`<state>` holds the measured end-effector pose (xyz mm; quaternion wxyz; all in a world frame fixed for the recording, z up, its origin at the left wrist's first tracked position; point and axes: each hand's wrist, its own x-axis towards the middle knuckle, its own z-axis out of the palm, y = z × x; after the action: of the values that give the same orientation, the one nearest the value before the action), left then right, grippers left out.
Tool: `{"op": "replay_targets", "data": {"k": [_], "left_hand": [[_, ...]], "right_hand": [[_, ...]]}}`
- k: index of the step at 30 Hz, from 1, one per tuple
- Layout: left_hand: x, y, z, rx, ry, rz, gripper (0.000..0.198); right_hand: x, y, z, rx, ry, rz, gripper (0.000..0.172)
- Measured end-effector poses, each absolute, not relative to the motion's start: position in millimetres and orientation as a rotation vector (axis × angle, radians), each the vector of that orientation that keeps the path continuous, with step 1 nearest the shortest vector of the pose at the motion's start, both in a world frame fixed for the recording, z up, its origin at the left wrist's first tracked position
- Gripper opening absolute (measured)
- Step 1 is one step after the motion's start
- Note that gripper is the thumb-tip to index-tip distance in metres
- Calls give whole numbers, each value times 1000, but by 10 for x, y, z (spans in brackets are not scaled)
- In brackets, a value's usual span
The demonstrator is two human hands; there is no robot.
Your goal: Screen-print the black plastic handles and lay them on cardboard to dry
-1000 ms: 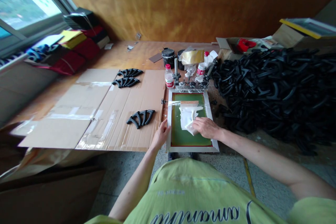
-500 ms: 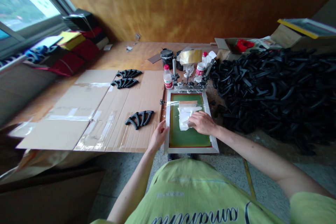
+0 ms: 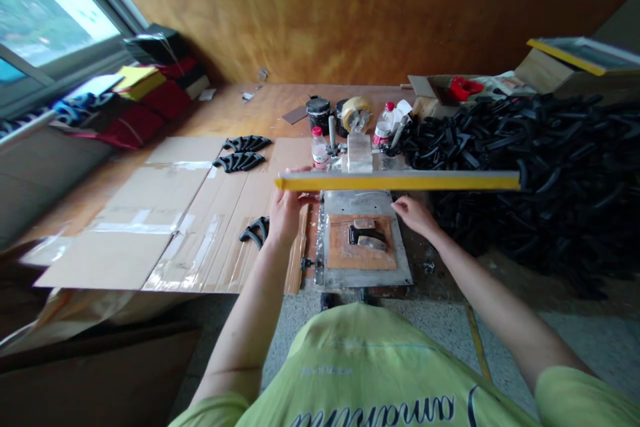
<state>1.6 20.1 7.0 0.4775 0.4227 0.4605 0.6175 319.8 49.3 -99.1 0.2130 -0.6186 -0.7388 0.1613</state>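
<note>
Two bare hands work above the bench. Left hand (image 3: 287, 213) has its fingers curled around the end of a long, flat yellow-edged bar (image 3: 400, 181). Right hand (image 3: 414, 215) sits open, fingers loosely spread, just beside a scuffed metal plate (image 3: 357, 203) bearing a rough tan board (image 3: 340, 247).

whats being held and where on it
The left hand holds a long yellow bar near its left end; the right hand holds nothing.
</note>
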Motion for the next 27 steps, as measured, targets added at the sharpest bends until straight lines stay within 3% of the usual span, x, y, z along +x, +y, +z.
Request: {"op": "replay_targets", "data": {"k": [6, 8, 11, 15, 17, 23, 27], "left_hand": [[180, 213, 40, 956, 1190, 1676, 45], [292, -86, -205, 895, 1223, 1427, 48], [518, -614, -652, 771, 1153, 764, 58], [633, -946, -1109, 409, 1100, 838, 52], [428, -879, -1268, 348, 1211, 904, 51], [-1108, -588, -1646, 597, 2030, 799, 47], [-1799, -520, -1837, 554, 2258, 589, 43]], "right_hand": [[2645, -5, -1427, -1718, -2372, 356, 19], [2519, -116, -1382, -1842, -2275, 377, 15], [2263, -351, -1288, -1840, -2156, 292, 16], [2037, -565, -1196, -1300, -2403, 248, 19], [2226, -485, -1148, -1236, -2443, 264, 22], [3684, 297, -1303, -2541, -2000, 363, 55], [4217, 442, -1563, -2642, -1850, 410, 56]]}}
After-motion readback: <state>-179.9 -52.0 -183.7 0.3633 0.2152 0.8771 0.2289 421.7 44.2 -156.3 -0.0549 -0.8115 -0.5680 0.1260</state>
